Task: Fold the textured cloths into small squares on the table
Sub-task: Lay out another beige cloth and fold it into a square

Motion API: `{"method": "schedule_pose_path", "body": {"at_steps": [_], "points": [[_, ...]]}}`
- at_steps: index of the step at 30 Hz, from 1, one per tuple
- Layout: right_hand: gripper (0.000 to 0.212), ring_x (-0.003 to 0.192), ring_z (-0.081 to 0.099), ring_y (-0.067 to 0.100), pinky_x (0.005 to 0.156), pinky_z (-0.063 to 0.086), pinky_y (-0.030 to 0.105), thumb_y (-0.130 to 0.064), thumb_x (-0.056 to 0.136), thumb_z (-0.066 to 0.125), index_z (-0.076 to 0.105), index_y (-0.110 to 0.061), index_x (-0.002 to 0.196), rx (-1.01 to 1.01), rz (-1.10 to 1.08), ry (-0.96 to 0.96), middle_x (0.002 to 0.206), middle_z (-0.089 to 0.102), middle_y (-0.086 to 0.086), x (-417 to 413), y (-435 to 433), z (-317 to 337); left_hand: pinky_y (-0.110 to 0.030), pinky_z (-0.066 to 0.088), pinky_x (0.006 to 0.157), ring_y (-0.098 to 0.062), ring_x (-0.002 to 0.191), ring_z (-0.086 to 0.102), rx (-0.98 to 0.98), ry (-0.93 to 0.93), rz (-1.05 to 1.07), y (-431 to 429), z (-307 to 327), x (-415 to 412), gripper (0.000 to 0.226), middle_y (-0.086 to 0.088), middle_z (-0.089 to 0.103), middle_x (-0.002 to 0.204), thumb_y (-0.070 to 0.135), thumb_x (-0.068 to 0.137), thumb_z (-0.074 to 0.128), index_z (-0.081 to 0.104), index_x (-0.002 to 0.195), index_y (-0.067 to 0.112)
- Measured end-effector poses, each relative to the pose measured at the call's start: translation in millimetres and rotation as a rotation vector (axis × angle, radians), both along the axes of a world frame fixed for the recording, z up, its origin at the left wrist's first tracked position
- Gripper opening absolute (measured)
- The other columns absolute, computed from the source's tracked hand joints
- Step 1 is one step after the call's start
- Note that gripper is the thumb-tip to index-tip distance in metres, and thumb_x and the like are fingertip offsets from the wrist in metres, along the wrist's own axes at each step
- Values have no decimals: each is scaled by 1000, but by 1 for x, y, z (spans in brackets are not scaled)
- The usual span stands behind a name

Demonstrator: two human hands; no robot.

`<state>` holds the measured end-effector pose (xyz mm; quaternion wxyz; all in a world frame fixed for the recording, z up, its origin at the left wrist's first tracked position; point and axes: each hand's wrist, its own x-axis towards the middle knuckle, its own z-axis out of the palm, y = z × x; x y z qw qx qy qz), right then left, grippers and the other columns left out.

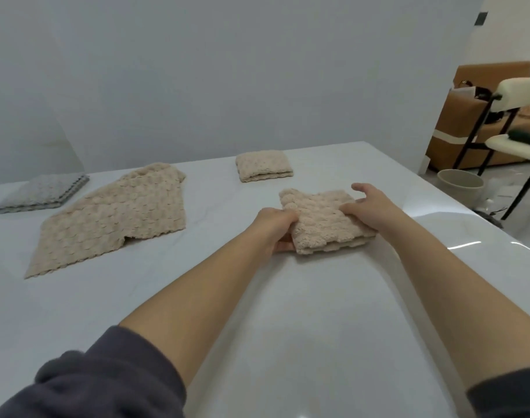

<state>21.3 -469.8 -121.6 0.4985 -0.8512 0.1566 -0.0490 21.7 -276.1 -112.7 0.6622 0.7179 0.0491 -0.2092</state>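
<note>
A beige textured cloth [321, 220], folded into a small thick square, lies on the white table [288, 312] right of centre. My left hand [276, 229] grips its left edge, thumb under and fingers curled over the top. My right hand [369, 206] holds its right side, with the fingers pressing on the top layer. A second beige cloth [263, 165], folded small, sits behind it. A larger beige cloth [116, 218] lies spread out and partly folded at the left. A grey cloth [43, 193], folded flat, rests at the far left.
The table's right edge runs diagonally past my right arm. Beyond it stand a pale round bin [459, 185], a cream chair with black legs [517, 140] and cardboard boxes [469, 116]. A grey wall lies behind the table.
</note>
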Motion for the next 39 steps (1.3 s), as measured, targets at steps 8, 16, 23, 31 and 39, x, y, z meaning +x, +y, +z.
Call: {"method": "schedule_pose_path", "body": {"at_steps": [8,16,23,31,39], "points": [[54,107,54,27,92,46,38,-21,93,50,37,-22,145,-401,-94,66,136,53,10,26,-47,-16,-42,44,100,-26,118,52,707,-539,-258,-41,-22,9,45,-8,48,132,28,89,52,44,132,15],[41,113,55,28,82,41,36,-31,94,56,48,-24,134,-450,-280,18,122,63,4,31,-76,-27,-55,-6,117,-17,148,-13,1009,-727,-555,-76,-46,15,69,-5,-14,161,54,100,18,-6,154,19],[38,111,59,26,91,43,38,-27,87,69,60,-15,122,-320,-478,-114,107,70,3,17,-128,-31,-56,-9,116,-18,148,-12,992,-801,-609,-136,-49,19,72,-6,-12,161,57,98,18,-5,154,19],[33,111,56,27,98,34,44,-32,85,71,64,-19,115,-413,-654,-151,114,67,2,12,-157,-36,-57,-10,115,-20,148,-13,1022,-814,-649,-177,-49,22,71,-8,-14,161,57,99,17,-6,154,19],[31,109,55,35,100,29,46,-33,92,54,63,-18,118,-624,-625,-40,120,63,12,17,-154,-34,-57,-12,114,-17,148,-11,959,-833,-669,-166,-47,25,74,-6,-13,161,60,97,21,-5,154,21]]}}
